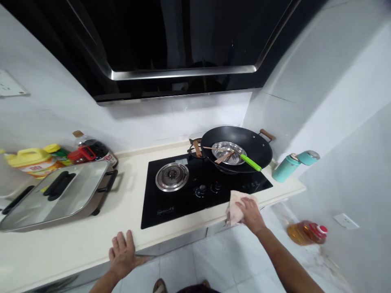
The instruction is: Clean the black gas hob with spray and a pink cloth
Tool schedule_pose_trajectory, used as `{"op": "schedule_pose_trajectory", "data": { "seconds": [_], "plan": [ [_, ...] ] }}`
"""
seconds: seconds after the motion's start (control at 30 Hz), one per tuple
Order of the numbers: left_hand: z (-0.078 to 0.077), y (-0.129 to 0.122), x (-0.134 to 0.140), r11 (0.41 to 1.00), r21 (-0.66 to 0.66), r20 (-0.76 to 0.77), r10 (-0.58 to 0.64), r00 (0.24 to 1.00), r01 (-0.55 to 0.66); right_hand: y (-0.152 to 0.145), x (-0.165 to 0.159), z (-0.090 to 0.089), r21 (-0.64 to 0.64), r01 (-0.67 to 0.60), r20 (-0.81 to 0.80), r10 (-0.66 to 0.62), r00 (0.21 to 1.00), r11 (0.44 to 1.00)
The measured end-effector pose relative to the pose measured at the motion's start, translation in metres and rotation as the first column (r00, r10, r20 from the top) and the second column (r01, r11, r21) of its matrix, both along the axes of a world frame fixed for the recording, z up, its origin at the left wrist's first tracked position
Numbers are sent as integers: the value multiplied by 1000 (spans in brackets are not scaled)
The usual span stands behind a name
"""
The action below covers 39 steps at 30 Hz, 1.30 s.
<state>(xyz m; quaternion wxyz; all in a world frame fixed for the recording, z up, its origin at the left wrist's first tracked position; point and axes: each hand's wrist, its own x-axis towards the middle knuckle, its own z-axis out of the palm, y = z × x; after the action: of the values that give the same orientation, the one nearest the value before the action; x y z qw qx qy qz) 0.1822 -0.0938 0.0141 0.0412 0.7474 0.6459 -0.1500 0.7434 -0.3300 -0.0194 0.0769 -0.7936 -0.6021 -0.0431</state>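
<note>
a kitchen counter (131, 199) seen from above, with two bare hands at its near edge. the right hand (251, 212) grips a pale, crumpled cloth (234, 207), fingers bent over it; the thumb side is partly hidden. the cloth lies at the near right edge of the black hob (183, 205), its longer axis running roughly near to far, and its near end droops at the counter's front edge. it sits just left of the right hand's fingers, touching them, and well apart from the left hand (122, 250), to its right and farther away, so the right hand is the nearer. the left hand is open and holds nothing, resting on the counter near the hob's near left corner. beyond the cloth, a wok (262, 154) holds a metal bowl (219, 146); a teal flask (283, 171) stands right of it.
</note>
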Motion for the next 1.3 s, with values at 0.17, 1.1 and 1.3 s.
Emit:
{"op": "schedule_pose_trajectory", "data": {
  "seconds": [0.17,1.1,1.3],
  "plan": [
    [6,2,0,999,-51,-56,-6,998,3,-25,83,-2,-113,391,41,-389,920,914],
    [-6,5,3,999,23,-10,42,999,-42,-15,36,94,-54,621,-702,-472,534,782],
    [5,0,4,998,-49,29,34,999,-33,8,127,115,25,709,-313,-668,675,705]
  ]
}}
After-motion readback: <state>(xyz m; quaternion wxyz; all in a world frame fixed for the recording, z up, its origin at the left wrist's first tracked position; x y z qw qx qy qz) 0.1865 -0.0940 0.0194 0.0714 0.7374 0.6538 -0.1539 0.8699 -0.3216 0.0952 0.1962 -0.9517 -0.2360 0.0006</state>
